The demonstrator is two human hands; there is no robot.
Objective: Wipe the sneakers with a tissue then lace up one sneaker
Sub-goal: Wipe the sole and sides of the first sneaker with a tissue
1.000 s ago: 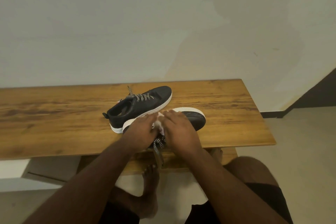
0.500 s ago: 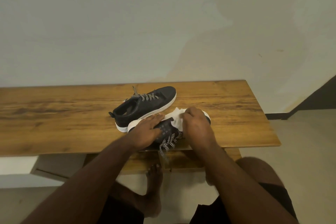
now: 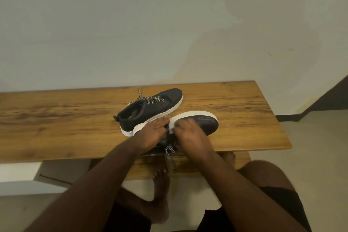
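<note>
Tissue (image 3: 171, 130) now bunched smaller, hands (image 3: 190, 133) closer

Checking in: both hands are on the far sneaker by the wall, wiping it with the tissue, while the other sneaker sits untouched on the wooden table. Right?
Not quite. In the head view both the left hand and right hand are on the near sneaker at the table's front edge, tissue between them. The far sneaker is the untouched one.

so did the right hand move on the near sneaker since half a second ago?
Yes. The right hand with the tissue slid back from the near sneaker's toe toward its laces, closer to the left hand.
</note>
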